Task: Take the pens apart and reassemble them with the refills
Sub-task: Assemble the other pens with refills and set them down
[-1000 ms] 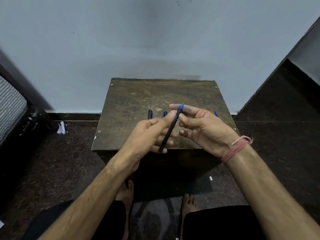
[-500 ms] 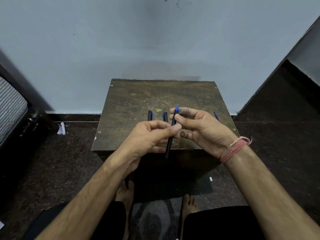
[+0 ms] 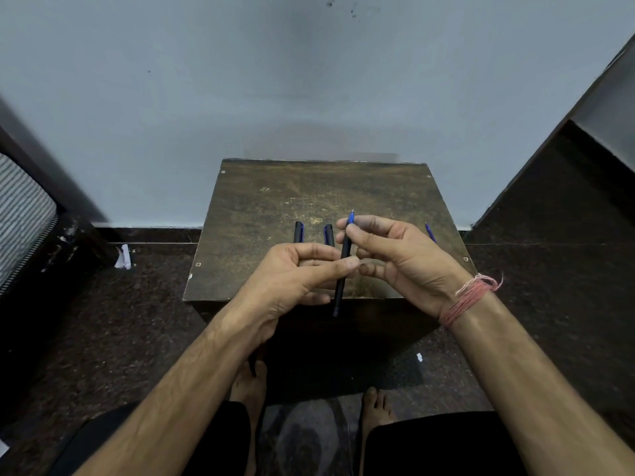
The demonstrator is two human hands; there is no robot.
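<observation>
A black pen with a blue tip stands nearly upright between my hands, above the front edge of a small worn brown table. My left hand pinches its barrel with thumb and fingers. My right hand holds the blue tip end between thumb and forefinger. Two more black pens with blue clips lie on the table just beyond my left hand. A thin blue refill lies near the right edge, partly hidden by my right hand.
The table stands against a pale wall. Dark speckled floor surrounds it, with scraps of white paper at the left. A striped cushion is at far left. My bare feet and knees are below.
The pen has swung from a slant to nearly upright and sits slightly lower. My left thumb has slid along the barrel and my right fingers have closed on the blue tip.
</observation>
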